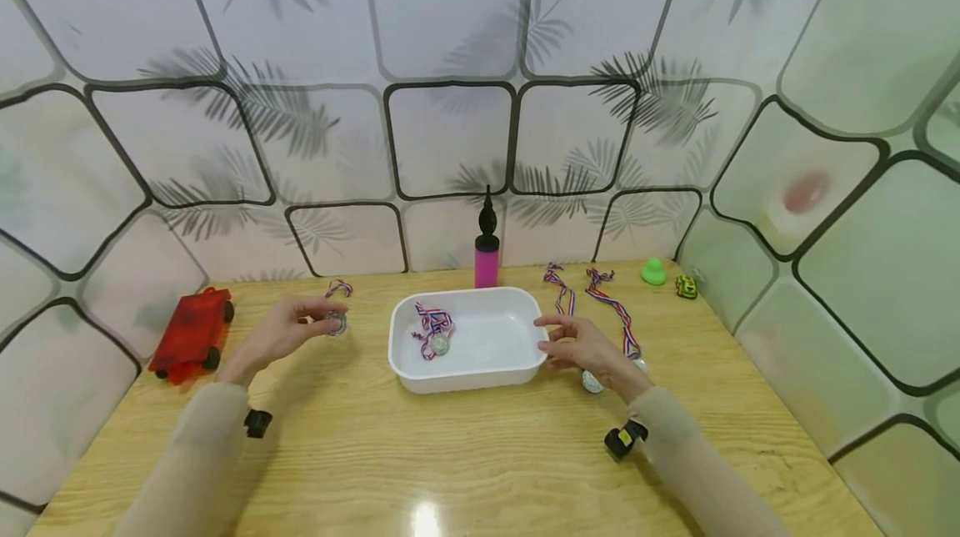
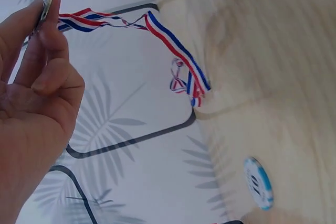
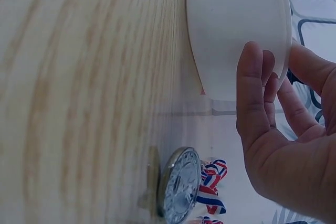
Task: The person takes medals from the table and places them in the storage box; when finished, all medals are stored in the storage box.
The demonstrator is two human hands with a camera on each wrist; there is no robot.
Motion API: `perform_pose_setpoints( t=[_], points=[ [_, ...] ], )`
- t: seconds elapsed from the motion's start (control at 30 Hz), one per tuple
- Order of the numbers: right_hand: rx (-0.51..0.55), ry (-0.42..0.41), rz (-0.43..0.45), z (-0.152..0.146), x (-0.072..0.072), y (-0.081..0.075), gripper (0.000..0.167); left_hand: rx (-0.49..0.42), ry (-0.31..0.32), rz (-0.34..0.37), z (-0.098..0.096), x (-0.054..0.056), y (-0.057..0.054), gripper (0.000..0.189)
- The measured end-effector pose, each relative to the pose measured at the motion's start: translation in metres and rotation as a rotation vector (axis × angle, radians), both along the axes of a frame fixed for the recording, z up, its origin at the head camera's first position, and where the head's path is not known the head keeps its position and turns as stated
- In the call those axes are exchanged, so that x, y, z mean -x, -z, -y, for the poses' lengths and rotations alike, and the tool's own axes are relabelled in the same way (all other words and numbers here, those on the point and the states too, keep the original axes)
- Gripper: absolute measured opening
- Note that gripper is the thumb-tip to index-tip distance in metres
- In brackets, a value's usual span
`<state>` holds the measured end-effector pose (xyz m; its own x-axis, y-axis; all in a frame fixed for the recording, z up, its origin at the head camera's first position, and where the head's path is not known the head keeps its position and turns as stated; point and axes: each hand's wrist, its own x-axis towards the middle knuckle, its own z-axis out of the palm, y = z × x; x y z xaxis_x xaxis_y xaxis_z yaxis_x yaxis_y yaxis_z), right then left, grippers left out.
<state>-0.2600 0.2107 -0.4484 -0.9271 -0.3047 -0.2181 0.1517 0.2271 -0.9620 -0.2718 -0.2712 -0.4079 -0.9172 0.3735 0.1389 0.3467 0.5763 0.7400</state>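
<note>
My left hand (image 1: 288,328) pinches a silver medal (image 1: 337,323) by its disc, left of the white tub. Its red, white and blue ribbon (image 2: 176,43) trails away and touches the table at its far end. My right hand (image 1: 581,345) grips the right end of the tub (image 3: 231,30), fingers on the outer wall and at the rim. Inside the tub (image 1: 480,380), on its left side, lies another medal (image 1: 440,343) with a bunched ribbon. Beside and under my right wrist lie more medals (image 1: 592,382), partly hidden, with ribbons (image 1: 617,308) stretching back.
A pink pump (image 1: 486,263) stands behind the tub. The red toy car (image 1: 192,333) is at far left. At back right sit a green toy duck (image 1: 653,272) and a small toy car (image 1: 686,286). A white-and-blue chip (image 2: 258,183) lies near my left hand. Patterned curtains surround the table.
</note>
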Motion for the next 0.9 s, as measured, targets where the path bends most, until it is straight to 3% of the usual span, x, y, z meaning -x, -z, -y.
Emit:
perform_pose_setpoints(
  t=[0.2, 0.27, 0.6, 0.8, 0.9],
  points=[
    [0.000, -0.001, 0.007, 0.000, 0.000, -0.001, 0.052, -0.158, -0.013, 0.081, -0.010, 0.006, -0.011, 0.038],
    [-0.002, 0.001, 0.012, 0.000, 0.000, -0.001, 0.051, -0.173, -0.024, 0.083, -0.012, 0.008, -0.015, 0.041],
    [0.002, -0.001, 0.007, 0.000, 0.001, 0.000, 0.051, -0.180, -0.086, -0.094, -0.021, 0.020, -0.037, 0.045],
    [0.005, -0.008, 0.003, 0.000, 0.000, 0.000, 0.052, -0.189, -0.129, -0.183, -0.028, 0.027, -0.056, 0.047],
    [0.007, -0.007, 0.007, 0.000, 0.000, 0.000, 0.052, -0.226, -0.134, -0.195, -0.034, 0.031, -0.069, 0.048]
  ],
)
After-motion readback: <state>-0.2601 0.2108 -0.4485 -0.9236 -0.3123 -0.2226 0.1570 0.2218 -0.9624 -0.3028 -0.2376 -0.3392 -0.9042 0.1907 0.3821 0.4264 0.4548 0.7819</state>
